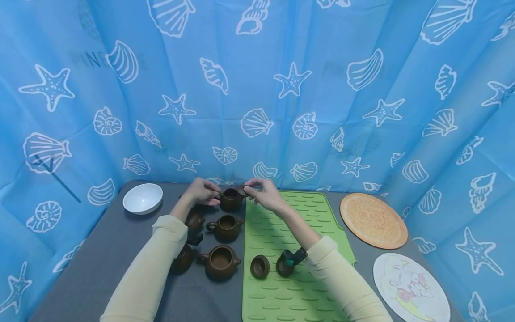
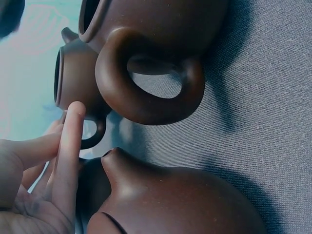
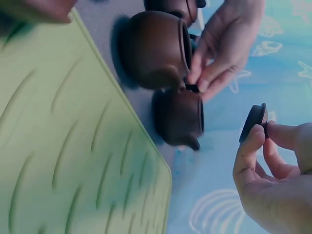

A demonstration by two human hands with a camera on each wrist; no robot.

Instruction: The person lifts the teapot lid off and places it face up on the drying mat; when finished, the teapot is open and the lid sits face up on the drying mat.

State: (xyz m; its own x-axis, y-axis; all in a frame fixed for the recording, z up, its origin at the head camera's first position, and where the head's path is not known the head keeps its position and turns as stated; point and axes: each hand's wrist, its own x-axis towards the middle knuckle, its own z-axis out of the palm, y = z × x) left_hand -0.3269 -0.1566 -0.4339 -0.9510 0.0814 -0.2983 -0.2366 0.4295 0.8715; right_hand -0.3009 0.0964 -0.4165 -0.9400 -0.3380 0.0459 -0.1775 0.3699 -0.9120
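My right hand (image 1: 264,195) pinches a small dark brown teapot lid (image 3: 254,123) between thumb and fingertips, raised beside the farthest open teapot (image 1: 231,201). At that teapot's other side, my left hand (image 1: 200,192) pinches its handle with thumb and forefinger. The teapot stands upright on the grey cloth, its mouth uncovered. Nearer me are a second lidless teapot (image 1: 227,229) and a larger third one (image 1: 220,264), in a row with it. More brown teapots (image 2: 185,200) sit to the left, partly hidden behind my left forearm in the head view.
A green mat (image 1: 273,295) lies right of the teapots, bearing a small hollow brown piece (image 1: 259,267) and another round one (image 1: 284,267). A white bowl (image 1: 142,199) stands far left. Two round mats, one orange (image 1: 374,221) and one with a drawing (image 1: 410,286), lie right.
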